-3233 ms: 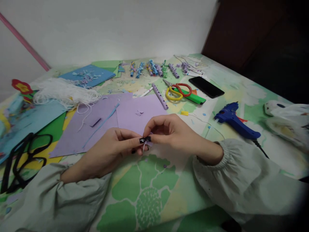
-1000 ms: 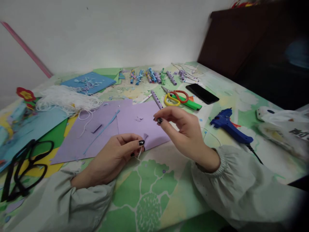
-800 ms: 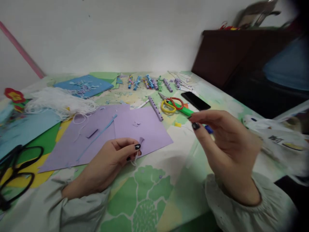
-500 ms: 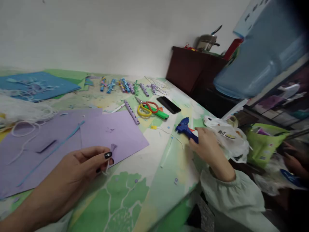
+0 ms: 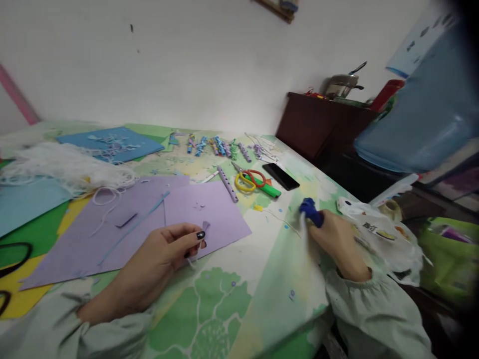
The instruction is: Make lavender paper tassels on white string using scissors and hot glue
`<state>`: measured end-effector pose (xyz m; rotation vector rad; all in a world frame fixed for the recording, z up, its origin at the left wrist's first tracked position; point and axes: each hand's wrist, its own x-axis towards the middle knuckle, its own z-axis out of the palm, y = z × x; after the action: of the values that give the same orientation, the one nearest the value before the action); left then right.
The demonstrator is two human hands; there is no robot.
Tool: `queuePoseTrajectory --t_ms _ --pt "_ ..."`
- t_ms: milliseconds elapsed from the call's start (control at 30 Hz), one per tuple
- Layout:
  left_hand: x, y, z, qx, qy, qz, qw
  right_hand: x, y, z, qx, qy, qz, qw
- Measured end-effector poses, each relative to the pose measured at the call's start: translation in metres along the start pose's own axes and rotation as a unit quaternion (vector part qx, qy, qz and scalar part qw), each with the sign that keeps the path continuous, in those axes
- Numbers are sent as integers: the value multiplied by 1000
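Note:
My left hand (image 5: 160, 259) pinches a small purple paper tassel (image 5: 206, 227) with a white string hanging below the fingers, over the lower edge of a purple sheet (image 5: 224, 219). At the right, my right hand (image 5: 333, 237) is wrapped round the handle of a blue glue gun (image 5: 311, 211), beside the table's right side. A blurred white cord or stick hangs down by the gun. Between the hands and further back lie a purple punched paper tube (image 5: 227, 184), scissors (image 5: 245, 185) with yellow and red handles, and a green cutter (image 5: 269, 189).
A black phone (image 5: 280, 176) lies behind the glue gun. Small decorated paper rolls (image 5: 220, 147) line the back. White yarn (image 5: 67, 167) and a blue sheet (image 5: 142, 144) are at left. Plastic bags (image 5: 385, 234), a water bottle (image 5: 422, 124) and a dark cabinet (image 5: 318, 124) stand right.
The view has swung left, so things appear further right. My right hand has turned the glue gun and drawn it up off the table. My left hand still pinches the tassel.

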<state>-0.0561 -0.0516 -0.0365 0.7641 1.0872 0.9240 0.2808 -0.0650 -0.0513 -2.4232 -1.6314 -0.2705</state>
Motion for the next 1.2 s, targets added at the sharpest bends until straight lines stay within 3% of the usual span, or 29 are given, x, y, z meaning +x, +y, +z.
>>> queuePoseTrajectory --t_ms 33,100,133,200,267,333,367,467,633,1200 --pt "1 -1 -1 -6 -4 3 1000 -4 0 -3 30 6 7 999" --pt "2 -3 -2 -15 -14 8 1000 -18 -3 -10 201 1 30 979" --pt "3 -4 -3 -17 -19 10 1000 -26 -6 -14 302 -28 28 952" --pt "3 -5 -3 -18 -22 11 1000 -46 -18 -21 497 -107 -3 861" --pt "3 -6 -3 -14 -20 10 1000 -68 -33 -27 600 -164 -27 783" --pt "2 -5 -2 -12 -22 3 1000 -88 -49 -31 645 -198 -35 737" --pt "1 -5 -2 -12 -26 -4 1000 -96 -56 -31 650 -200 -26 733" --pt "-1 -6 -2 -16 -50 -25 998 -116 -69 -27 624 -191 19 758" --pt "-3 -9 -4 -24 -93 -28 995 -133 -69 -11 577 -181 -4 797" --pt "-1 -13 -6 -41 -115 -28 992 -130 -83 -17 548 -182 -28 816"
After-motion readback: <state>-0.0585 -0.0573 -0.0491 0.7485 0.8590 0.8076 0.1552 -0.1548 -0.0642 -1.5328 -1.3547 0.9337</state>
